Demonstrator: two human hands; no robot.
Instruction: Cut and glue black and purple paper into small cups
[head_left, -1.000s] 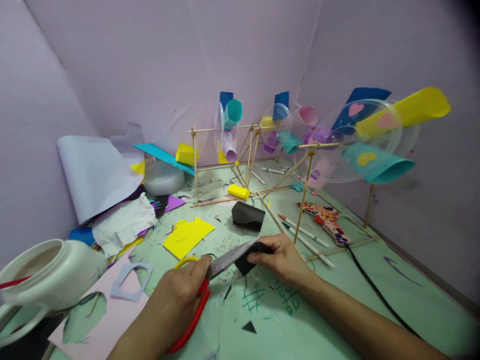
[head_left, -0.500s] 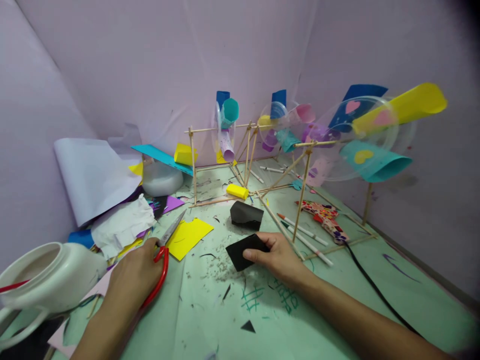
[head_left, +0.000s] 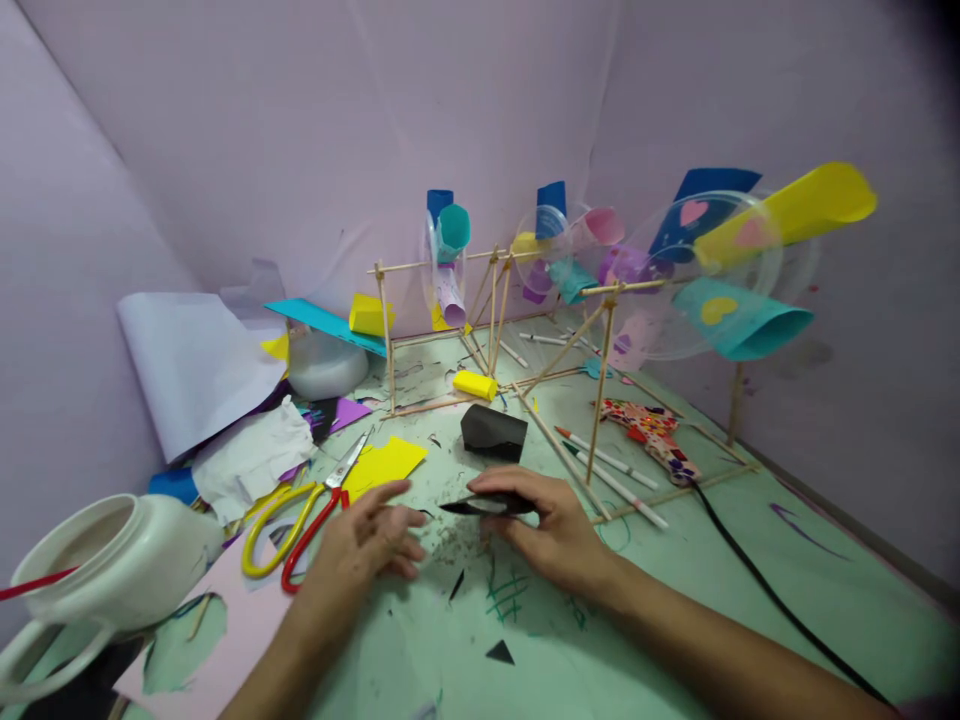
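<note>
Scissors [head_left: 328, 489] are lying over on the left side of the table [head_left: 442, 690], one yellow handle and one red, with the blades right by the yellow sheet [head_left: 390, 464]. The left hand [head_left: 379, 532] is just beside the red handle, fingers loosely spread and curled a bit, nothing in it. Can't really tell if the wrist side brushes the handle or not.

Right hand [head_left: 551, 520] is the one doing the holding: it's got a small piece of black paper [head_left: 487, 505] pinched between thumb and fingers. That piece is tipped almost edge-on to the camera, out over the middle of the table, with its free end pointing at the left hand but the two aren't touching.

Just past it sits a curled black roll [head_left: 495, 433], and behind that a little yellow roll [head_left: 475, 385]. Closer in there's a black triangle scrap [head_left: 501, 653] plus some green scribbles [head_left: 508, 598] on the tabletop.

Over to the right: a couple of markers [head_left: 615, 485] next to the stick frame [head_left: 600, 400], then a flower-patterned glue gun [head_left: 649, 430] with a black cord [head_left: 750, 573]. Far left is a white jug [head_left: 146, 565] beside a pink sheet [head_left: 247, 600] with a hole cut in it.
</note>
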